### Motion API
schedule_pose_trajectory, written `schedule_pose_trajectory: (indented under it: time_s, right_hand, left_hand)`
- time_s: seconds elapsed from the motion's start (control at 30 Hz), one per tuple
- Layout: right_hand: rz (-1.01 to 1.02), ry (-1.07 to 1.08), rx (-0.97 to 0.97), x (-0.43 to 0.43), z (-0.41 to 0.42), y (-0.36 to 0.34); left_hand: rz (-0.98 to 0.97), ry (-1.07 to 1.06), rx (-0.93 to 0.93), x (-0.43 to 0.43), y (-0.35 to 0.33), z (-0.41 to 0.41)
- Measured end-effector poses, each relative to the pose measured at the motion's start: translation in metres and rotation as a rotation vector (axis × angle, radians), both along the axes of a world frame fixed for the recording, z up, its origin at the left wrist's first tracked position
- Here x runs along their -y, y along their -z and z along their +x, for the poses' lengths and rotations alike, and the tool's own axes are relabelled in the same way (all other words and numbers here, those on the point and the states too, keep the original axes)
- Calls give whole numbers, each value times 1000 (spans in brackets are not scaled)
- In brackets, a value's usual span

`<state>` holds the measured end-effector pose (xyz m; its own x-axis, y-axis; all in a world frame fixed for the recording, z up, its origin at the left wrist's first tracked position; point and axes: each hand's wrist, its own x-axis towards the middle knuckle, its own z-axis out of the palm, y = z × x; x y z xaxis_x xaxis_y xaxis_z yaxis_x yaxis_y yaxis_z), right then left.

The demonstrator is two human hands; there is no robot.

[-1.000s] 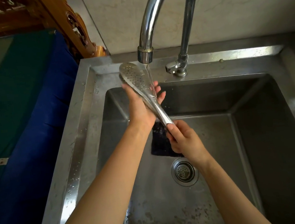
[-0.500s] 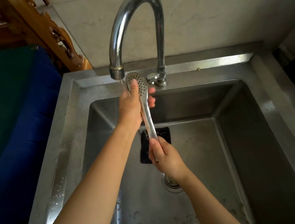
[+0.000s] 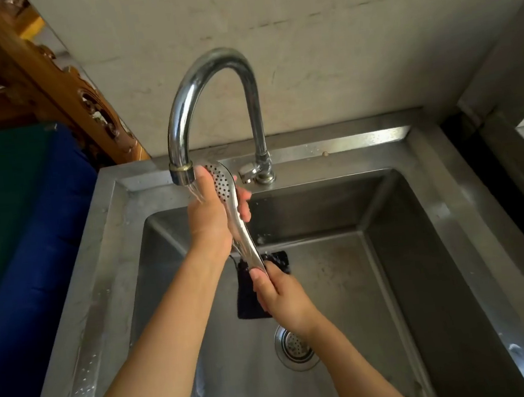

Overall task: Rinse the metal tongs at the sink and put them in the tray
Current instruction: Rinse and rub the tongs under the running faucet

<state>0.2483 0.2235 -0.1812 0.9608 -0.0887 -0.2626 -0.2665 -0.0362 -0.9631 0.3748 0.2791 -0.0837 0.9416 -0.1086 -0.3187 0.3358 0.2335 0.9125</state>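
- Under the spout of the faucet (image 3: 207, 74): metal tongs (image 3: 240, 230), perforated head up beside the spout mouth, handle end slanting down and nearer, all above the basin of the sink (image 3: 431, 179).
- Left hand (image 3: 209, 217) just below the spout, wrapped round the head of the tongs, thumb up one side, fingertips curling out past the other edge. Tong arms seemingly squeezed together inside that grasp; not certain.
- Right hand (image 3: 281, 297) lower and nearer than the faucet, fingers curled round the handle end, thumb laid along the metal.
- Water stream (image 3: 195, 193) dropping from the spout onto the thumb side of the left hand, just beside the perforated face rather than squarely on it.
- Judged step: rinse under way. Tray leg not begun; tray nowhere in view.
- To do it well: slide the head sideways to bring the holes under the flow; roll the handle to wet both faces; rub with the left thumb; ease the squeeze to open the arms and flush the inner sides.
- Firm hold at the handle throughout, wet steel likely slick.
- Below the faucet on the basin floor: dark cloth (image 3: 249, 301), then drain (image 3: 294, 348) nearer. Shake off drips over these before carrying away.
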Motion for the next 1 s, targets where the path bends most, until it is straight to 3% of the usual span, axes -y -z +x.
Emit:
schedule_pose_trajectory:
  time_s: [0.17, 0.23, 0.53, 0.67, 0.77, 0.87, 1.0]
  right_hand:
    - [-4, 29, -40, 9, 3, 5]
    - [-30, 25, -57, 11, 4, 9]
    - [-103, -76, -96, -4, 4, 26]
    - [-137, -110, -91, -5, 3, 15]
    - [-336, -128, -129, 6, 1, -6]
    - [-530, 18, -59, 22, 6, -38]
    - [-445, 297, 111, 40, 33, -84]
  left_hand:
    - [-194, 82, 185, -15, -4, 0]
    - [-171, 105, 212, -18, -5, -3]
    - [223, -78, 212, -12, -8, -5]
    - [586, -232, 529, -17, 6, 2]
    - [651, -278, 640, -33, 25, 13]
    - [620, -301, 461, -54, 45, 21]
    - [673, -206, 35, -75, 88, 11]
